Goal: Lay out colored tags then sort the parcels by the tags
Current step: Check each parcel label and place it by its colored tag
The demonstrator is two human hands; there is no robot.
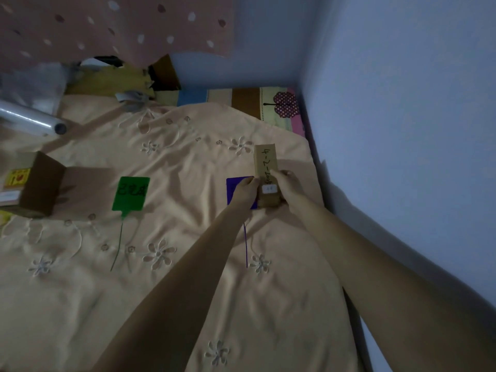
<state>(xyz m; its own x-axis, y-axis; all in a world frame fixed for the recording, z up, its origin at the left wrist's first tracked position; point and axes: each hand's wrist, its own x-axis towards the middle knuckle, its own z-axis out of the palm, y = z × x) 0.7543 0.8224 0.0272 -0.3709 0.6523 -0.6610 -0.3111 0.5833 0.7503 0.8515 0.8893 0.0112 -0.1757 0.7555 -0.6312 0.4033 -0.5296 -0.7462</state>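
Observation:
A long narrow cardboard parcel [265,162] with handwritten numbers and a small white sticker lies on the bed at the right. My left hand [245,191] grips its left side and my right hand [288,183] grips its right side. Under my left hand lies a blue tag [233,186], partly hidden, with its thin blue tie [245,245] trailing toward me. The parcel touches the blue tag's right edge. A green tag [131,193] with dark writing lies flat to the left, its green tie running toward me.
A brown cardboard box [40,183] stands at the left edge next to a package with a yellow label [16,178]. A roll of clear film [29,120] lies at the far left. More cardboard [161,73] is piled at the back. Walls [402,130] close the right side.

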